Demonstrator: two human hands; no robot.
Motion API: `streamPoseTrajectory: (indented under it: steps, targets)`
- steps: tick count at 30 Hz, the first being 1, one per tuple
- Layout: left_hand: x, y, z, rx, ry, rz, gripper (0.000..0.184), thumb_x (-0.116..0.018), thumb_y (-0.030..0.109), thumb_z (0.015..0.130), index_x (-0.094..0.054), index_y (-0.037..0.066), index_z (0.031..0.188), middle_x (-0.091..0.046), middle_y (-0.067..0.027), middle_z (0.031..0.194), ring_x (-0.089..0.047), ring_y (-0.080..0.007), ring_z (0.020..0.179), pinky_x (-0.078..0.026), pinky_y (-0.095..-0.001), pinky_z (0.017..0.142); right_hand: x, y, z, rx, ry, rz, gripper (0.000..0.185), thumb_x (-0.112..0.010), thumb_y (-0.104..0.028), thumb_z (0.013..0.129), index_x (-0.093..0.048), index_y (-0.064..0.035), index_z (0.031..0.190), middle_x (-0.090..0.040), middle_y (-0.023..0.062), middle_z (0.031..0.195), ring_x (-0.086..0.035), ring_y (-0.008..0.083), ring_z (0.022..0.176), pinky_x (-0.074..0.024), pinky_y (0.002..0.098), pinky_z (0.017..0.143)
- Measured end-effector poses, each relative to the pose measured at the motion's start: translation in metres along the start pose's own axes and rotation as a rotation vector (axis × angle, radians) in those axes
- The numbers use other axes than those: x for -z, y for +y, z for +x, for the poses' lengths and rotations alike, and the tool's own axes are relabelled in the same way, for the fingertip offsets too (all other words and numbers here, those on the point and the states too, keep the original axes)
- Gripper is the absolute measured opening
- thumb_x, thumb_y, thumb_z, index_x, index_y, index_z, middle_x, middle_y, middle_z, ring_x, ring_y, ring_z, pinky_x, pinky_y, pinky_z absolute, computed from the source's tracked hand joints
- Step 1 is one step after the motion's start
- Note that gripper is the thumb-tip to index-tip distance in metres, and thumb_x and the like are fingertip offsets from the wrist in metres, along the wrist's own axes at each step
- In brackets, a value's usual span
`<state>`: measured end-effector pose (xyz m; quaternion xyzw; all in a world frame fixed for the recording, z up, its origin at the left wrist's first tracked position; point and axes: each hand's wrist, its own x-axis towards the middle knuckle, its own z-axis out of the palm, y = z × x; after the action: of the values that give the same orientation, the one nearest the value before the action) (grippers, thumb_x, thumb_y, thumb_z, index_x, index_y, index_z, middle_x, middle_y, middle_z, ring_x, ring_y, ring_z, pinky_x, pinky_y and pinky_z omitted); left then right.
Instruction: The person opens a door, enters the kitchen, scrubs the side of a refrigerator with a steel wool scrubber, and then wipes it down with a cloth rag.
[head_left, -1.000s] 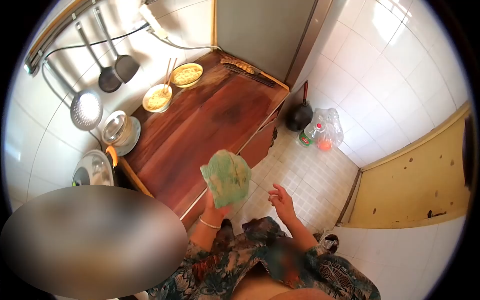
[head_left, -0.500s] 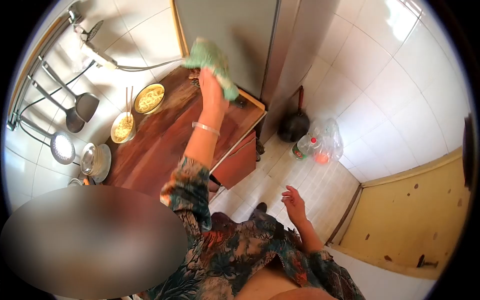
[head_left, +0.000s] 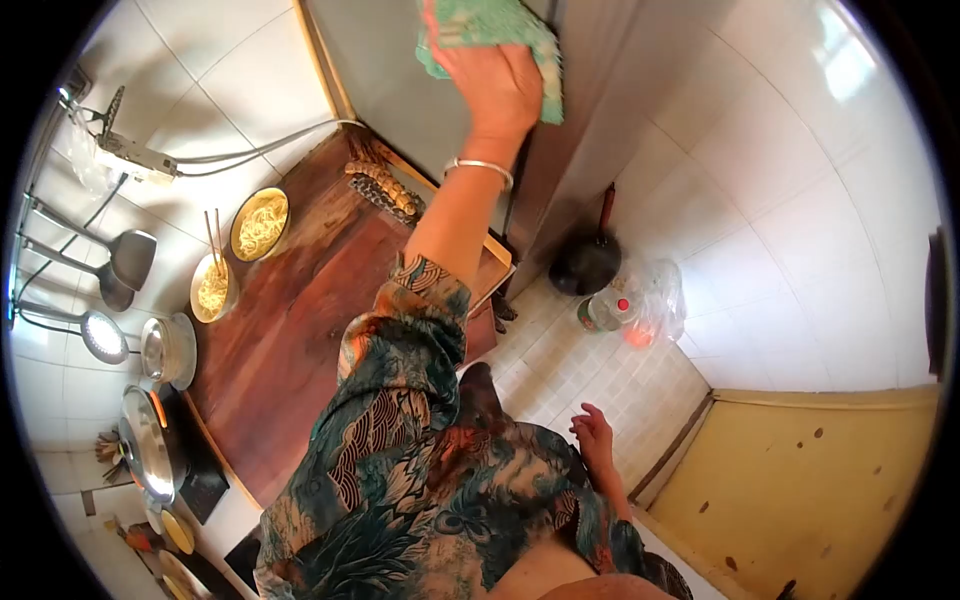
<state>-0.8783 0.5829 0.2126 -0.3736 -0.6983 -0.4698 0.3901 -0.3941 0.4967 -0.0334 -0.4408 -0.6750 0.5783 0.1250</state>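
Observation:
At the top of the head view, my left hand [head_left: 492, 88] is closed on a green cloth [head_left: 505, 25], which lies against the upright grey panel [head_left: 395, 70] near its right edge. The fingertips are partly covered by the cloth. Below that arm spreads the reddish-brown wooden tabletop [head_left: 290, 330]. My right hand [head_left: 593, 437] hangs low at my right side over the tiled floor, fingers loosely apart, holding nothing.
Two bowls of noodles, one yellow-rimmed [head_left: 260, 225] and one with chopsticks [head_left: 212, 290], stand at the tabletop's left. Utensils [head_left: 130, 260] hang on the wall. A lidded pan [head_left: 150, 445] is lower left. A black wok [head_left: 585, 265] and plastic bottle [head_left: 605, 308] stand by the right wall.
My left hand has moved up and right with the cloth, from the tabletop's back edge to higher on the panel. The view has shifted, showing the lidded pan. My right hand stays low.

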Motion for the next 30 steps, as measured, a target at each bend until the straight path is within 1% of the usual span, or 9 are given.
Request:
streamPoseTrajectory:
  steps: [2,3,5,7,11,14,18,24,30]
  targets:
    - [-0.003,-0.006,-0.019,-0.212,0.070,0.117,0.024,-0.039,0.005,0.076,-0.042,-0.001,0.053,-0.049,-0.0232,0.065,-0.040,-0.0407,0.061,-0.031,-0.0471,0.074,0.003,-0.014,0.030,0.097,-0.025,-0.150,0.036,-0.052,-0.009,0.085,-0.046,-0.0037,0.120,-0.062,0.0082,0.086,-0.059,0.0149,0.071,-0.0483,0.0286,0.066]
    - [-0.010,-0.011,-0.036,-0.038,-0.085,0.083,0.014,-0.041,0.010,0.079,-0.045,-0.002,0.084,-0.041,-0.0245,0.098,-0.035,-0.0421,0.091,-0.025,-0.0491,0.088,0.000,-0.025,0.046,0.148,-0.033,-0.216,0.036,-0.052,-0.008,0.085,-0.046,-0.0037,0.120,-0.062,0.0080,0.086,-0.059,0.0147,0.072,-0.0484,0.0286,0.067]
    - [-0.018,-0.009,-0.063,0.108,-0.031,-0.120,0.023,-0.044,0.007,0.076,-0.049,-0.003,0.096,-0.041,-0.0249,0.108,-0.036,-0.0418,0.099,-0.026,-0.0506,0.087,-0.009,-0.052,0.071,0.155,-0.012,-0.153,0.037,-0.052,-0.006,0.083,-0.046,-0.0054,0.120,-0.062,0.0073,0.085,-0.059,0.0142,0.074,-0.0479,0.0280,0.068]
    - [-0.016,-0.008,-0.100,0.106,0.079,-0.254,0.015,-0.043,-0.003,0.072,-0.051,-0.004,0.085,-0.049,-0.0245,0.090,-0.043,-0.0399,0.079,-0.032,-0.0502,0.073,-0.020,-0.072,0.079,0.163,0.030,-0.044,0.037,-0.052,-0.006,0.083,-0.047,-0.0064,0.120,-0.062,0.0066,0.085,-0.058,0.0139,0.075,-0.0476,0.0280,0.069]
    - [-0.038,-0.023,-0.200,0.290,-0.035,-0.204,0.027,-0.041,0.008,0.080,-0.055,-0.003,0.101,-0.053,-0.0247,0.105,-0.044,-0.0461,0.100,-0.031,-0.0509,0.091,-0.036,-0.065,0.083,0.151,-0.044,-0.066,0.037,-0.053,-0.005,0.083,-0.047,-0.0068,0.120,-0.061,0.0062,0.084,-0.059,0.0140,0.073,-0.0477,0.0281,0.069]
    - [-0.039,-0.027,-0.233,0.591,-0.198,-0.231,0.025,-0.041,0.005,0.080,-0.055,-0.005,0.099,-0.053,-0.0251,0.104,-0.045,-0.0454,0.094,-0.034,-0.0495,0.087,-0.038,-0.063,0.080,0.132,-0.066,-0.095,0.036,-0.054,-0.007,0.083,-0.048,-0.0070,0.119,-0.061,0.0072,0.084,-0.059,0.0161,0.072,-0.0476,0.0285,0.068]
    - [-0.025,-0.014,-0.211,0.855,-0.226,-0.455,0.033,-0.044,0.010,0.082,-0.049,-0.004,0.112,-0.045,-0.0246,0.117,-0.039,-0.0428,0.108,-0.027,-0.0470,0.096,-0.034,-0.067,0.076,0.126,-0.069,-0.161,0.035,-0.055,-0.008,0.084,-0.048,-0.0065,0.118,-0.062,0.0079,0.084,-0.060,0.0174,0.073,-0.0477,0.0289,0.068]
    - [0.012,0.011,-0.105,0.407,0.055,-0.481,0.045,-0.046,0.014,0.082,-0.039,-0.001,0.124,-0.026,-0.0238,0.138,-0.025,-0.0410,0.127,-0.015,-0.0471,0.106,-0.015,-0.074,0.080,0.178,-0.092,-0.253,0.035,-0.054,-0.007,0.083,-0.048,-0.0062,0.118,-0.062,0.0080,0.083,-0.061,0.0186,0.073,-0.0479,0.0295,0.068]
    - [0.015,0.001,-0.124,0.377,-0.015,-0.422,0.048,-0.048,0.012,0.081,-0.037,-0.001,0.127,-0.026,-0.0239,0.138,-0.023,-0.0401,0.128,-0.015,-0.0470,0.106,-0.012,-0.077,0.082,0.188,-0.145,-0.313,0.034,-0.053,-0.006,0.083,-0.049,-0.0052,0.117,-0.062,0.0090,0.083,-0.061,0.0193,0.073,-0.0481,0.0299,0.067]
